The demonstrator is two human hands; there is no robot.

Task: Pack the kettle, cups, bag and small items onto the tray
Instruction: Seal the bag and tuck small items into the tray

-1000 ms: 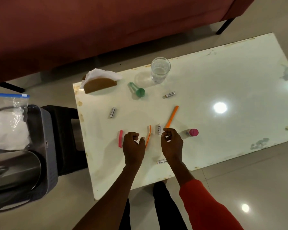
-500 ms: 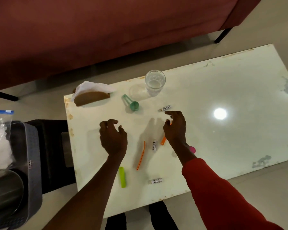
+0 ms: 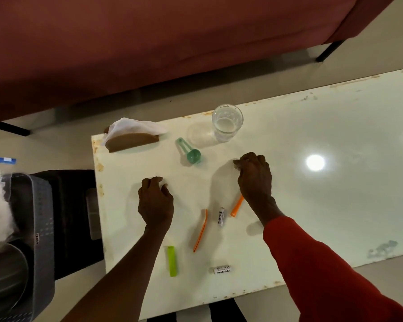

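Right hand (image 3: 254, 176): fingers curled down onto the white table (image 3: 312, 205), contents hidden. Left hand (image 3: 156, 201): likewise curled, grip unclear. Glass cup (image 3: 227, 122): upright near table's far edge

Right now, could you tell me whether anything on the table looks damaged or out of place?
Yes: the white table shows wear. Brownish, rust-like chipping runs along its left edge and far rim, and a grey scuff marks the near right. The small items, such as the batteries and clips, lie scattered. Nothing looks spilled.
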